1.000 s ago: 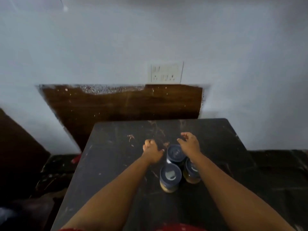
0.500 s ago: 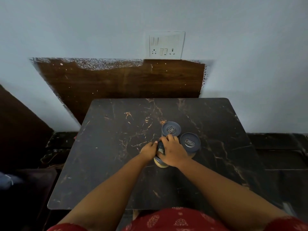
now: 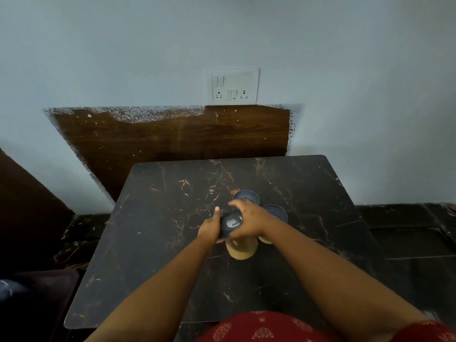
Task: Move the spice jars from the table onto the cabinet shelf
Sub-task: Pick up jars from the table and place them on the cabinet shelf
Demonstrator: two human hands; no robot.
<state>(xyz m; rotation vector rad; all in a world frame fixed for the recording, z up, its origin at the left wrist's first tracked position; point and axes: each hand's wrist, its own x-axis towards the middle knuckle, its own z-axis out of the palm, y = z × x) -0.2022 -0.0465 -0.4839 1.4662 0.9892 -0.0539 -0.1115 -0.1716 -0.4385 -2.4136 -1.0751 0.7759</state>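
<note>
Fingers of both hands round jar [image 3: 240,240], prob. lifted.

Home room, plain: pale painted wall, switch-and-socket plate [image 3: 234,86] beyond the hands, worn wood panel [image 3: 172,137] below it, dark marble-pattern worktop [image 3: 158,243] under them.

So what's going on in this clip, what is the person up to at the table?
A person holds one clear spice jar with a dark blue lid between both hands: the left hand on its left side, the right hand over its lid and right side. It appears tipped, perhaps lifted off the black marble-patterned table. Two more blue-lidded jars stand just behind. No cabinet shelf is in view.
</note>
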